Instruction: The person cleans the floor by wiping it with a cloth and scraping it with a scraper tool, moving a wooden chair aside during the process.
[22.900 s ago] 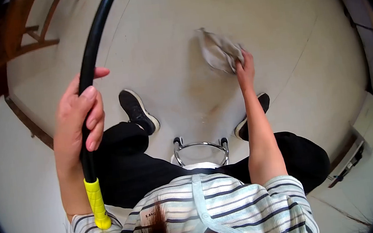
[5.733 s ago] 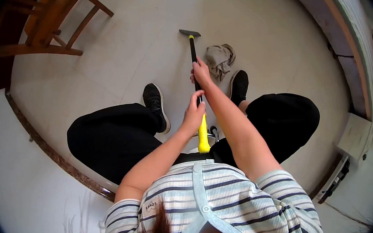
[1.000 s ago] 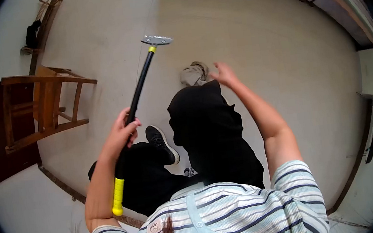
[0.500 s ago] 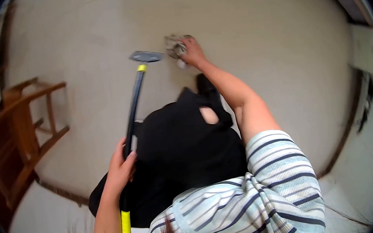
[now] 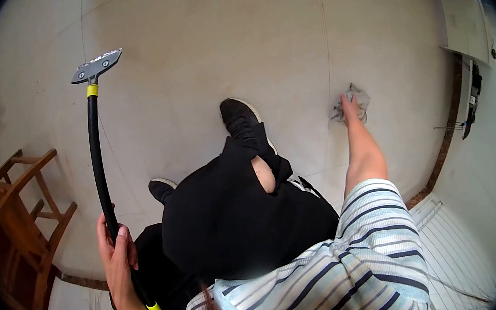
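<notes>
My left hand [image 5: 115, 246] is wrapped round the black handle of a long scraper [image 5: 97, 154]. Its grey, bolted metal head points away from me at the upper left, held above or against the floor; I cannot tell which. A yellow band sits below the head, and the handle's yellow end lies along my forearm. Out to the right, my right hand [image 5: 350, 108] presses a crumpled grey rag [image 5: 359, 100] on the pale floor [image 5: 271, 36]. The fingers partly cover the rag.
A wooden chair [image 5: 24, 202] stands at the left. My shoe [image 5: 240, 112] is on the floor in front of my bent knee. A white cabinet [image 5: 463, 26] and a wall with dark skirting [image 5: 438, 161] run along the right side.
My right hand has moved with the rag from the middle of the floor to the right and nearer me. The scraper has swung left, its head now farther out. My view has shifted.
</notes>
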`<state>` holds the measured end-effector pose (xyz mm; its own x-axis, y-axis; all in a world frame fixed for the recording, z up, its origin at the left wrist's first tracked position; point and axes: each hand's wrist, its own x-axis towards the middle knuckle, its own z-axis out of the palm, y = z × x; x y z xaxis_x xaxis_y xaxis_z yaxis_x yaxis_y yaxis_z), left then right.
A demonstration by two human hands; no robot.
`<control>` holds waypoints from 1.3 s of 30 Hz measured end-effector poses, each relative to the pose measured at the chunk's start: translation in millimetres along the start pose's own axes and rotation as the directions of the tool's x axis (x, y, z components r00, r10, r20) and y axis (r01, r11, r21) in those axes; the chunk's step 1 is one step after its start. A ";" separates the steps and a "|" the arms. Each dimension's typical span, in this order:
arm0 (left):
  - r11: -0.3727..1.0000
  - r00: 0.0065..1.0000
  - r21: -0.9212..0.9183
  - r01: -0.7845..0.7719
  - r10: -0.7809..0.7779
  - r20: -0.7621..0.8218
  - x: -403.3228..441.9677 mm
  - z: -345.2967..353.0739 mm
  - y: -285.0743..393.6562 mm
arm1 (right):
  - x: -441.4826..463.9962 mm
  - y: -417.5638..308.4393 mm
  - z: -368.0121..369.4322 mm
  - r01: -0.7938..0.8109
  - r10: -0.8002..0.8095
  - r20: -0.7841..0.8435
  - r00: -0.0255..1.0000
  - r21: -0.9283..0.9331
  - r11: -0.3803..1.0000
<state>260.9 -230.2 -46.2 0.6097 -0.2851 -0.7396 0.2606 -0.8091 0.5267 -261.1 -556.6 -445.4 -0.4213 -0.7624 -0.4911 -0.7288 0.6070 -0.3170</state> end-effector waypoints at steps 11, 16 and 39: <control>1.000 0.998 0.008 -0.009 0.010 -0.070 11.2 13.4 6.6 | -136.5 -235.0 227.3 0.879 -0.883 -0.194 0.427 -0.139 0.456; 0.993 0.988 -0.050 -0.108 0.102 -0.114 -7.4 16.4 38.7 | -269.1 -305.8 261.2 0.899 -0.935 0.265 0.237 0.305 0.315; 0.871 0.984 -0.458 -0.178 0.147 -0.104 -28.1 -12.5 24.5 | -366.1 -338.2 300.5 0.905 -0.783 0.618 0.068 0.293 0.310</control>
<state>259.5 -235.6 -7.3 0.7158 -0.3461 -0.6066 0.4609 -0.4185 0.7826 301.8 -415.3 -402.3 0.8756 -0.3888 -0.2866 -0.4489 -0.4358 -0.7801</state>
